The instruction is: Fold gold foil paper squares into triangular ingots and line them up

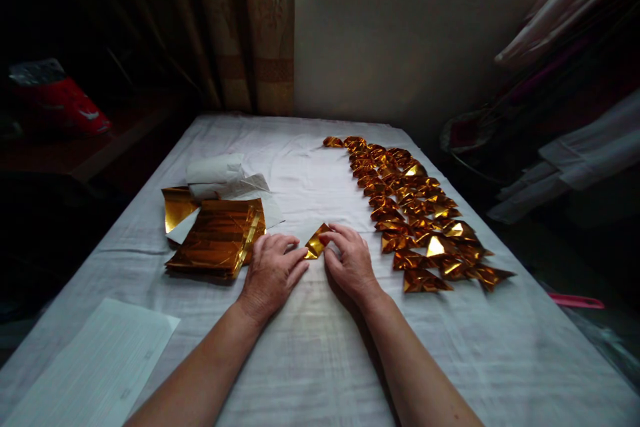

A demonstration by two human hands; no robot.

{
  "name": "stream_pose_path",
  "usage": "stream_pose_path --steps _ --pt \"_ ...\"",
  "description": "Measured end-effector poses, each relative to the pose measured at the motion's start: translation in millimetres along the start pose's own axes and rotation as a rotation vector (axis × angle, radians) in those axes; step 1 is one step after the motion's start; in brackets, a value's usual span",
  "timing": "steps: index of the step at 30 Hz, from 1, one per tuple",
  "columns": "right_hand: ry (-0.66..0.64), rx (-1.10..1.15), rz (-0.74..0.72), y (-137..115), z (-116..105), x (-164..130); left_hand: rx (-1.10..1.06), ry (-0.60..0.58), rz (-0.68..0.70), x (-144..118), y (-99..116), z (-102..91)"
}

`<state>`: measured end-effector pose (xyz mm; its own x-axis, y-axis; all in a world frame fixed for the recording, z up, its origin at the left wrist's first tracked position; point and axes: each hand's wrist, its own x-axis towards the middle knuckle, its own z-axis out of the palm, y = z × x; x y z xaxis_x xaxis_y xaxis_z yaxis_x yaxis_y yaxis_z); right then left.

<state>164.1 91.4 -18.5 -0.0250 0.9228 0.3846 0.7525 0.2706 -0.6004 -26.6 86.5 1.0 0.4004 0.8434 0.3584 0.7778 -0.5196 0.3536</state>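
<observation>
A small piece of folded gold foil paper [315, 244] lies on the white sheet between my two hands. My left hand [273, 271] has its fingertips at the piece's lower left corner, fingers bent and close together. At the upper right end, my right hand [351, 259] pinches the piece between thumb and fingers. Just left of my left hand is a stack of flat gold foil sheets [215, 237], with crumpled white paper wrapping [220, 177] behind it. Rows of folded gold foil pieces [410, 197] stand to the right of my right hand.
The white-sheeted surface [300, 347] carries a pale printed paper [100, 367] at front left. A curtain [267, 27] and wall [380, 47] rise behind it. Cloths [575, 153] hang on the right, near a pink handle [577, 301]. A red bag [60, 103] sits at left.
</observation>
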Motion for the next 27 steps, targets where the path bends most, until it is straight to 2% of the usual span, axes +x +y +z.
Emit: stream_pose_path --steps 3,8,16,21,27 --pt "0.011 -0.078 0.03 5 -2 1 -0.031 0.009 0.002 1 0 -1.7" --pt "-0.027 -0.052 0.024 7 -5 2 -0.069 0.002 0.008 1 0 -1.7" --pt "-0.081 0.009 0.031 6 -14 5 0.026 0.052 0.01 1 -1 -1.9" --pt "-0.168 0.077 -0.023 11 -19 7 0.085 0.029 -0.024 0 0 -2.3" --pt "-0.169 0.059 -0.12 17 -19 6 0.14 0.003 -0.037 0 -2 -0.9"
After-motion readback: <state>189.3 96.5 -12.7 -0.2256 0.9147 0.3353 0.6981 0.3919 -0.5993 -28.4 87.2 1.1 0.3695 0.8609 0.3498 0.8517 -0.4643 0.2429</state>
